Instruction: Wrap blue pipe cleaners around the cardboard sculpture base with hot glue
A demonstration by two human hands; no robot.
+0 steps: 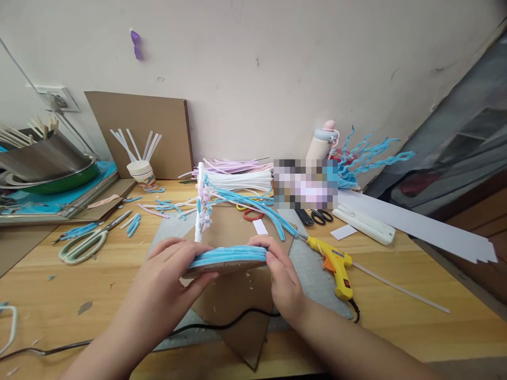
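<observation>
Between my two hands is a flat cardboard base point(229, 268) whose top is covered with rows of light blue pipe cleaners point(232, 255). My left hand point(170, 274) grips its left edge, thumb below and fingers above. On the right edge, my right hand point(283, 274) pinches it with bent fingers. A white post point(200, 206) wound with small pale purple flowers point(205, 219) rises behind the left part of the base; whether it is joined to it I cannot tell. Under the hands lies a larger cardboard sheet point(237, 311).
A yellow glue gun point(336, 264) lies to the right, its black cord point(222, 326) crossing in front. Scissors point(85, 244) and cut blue pieces lie left. White pipe cleaners point(237, 179), a paper cup point(141, 173) of glue sticks and a bottle point(320, 145) stand behind.
</observation>
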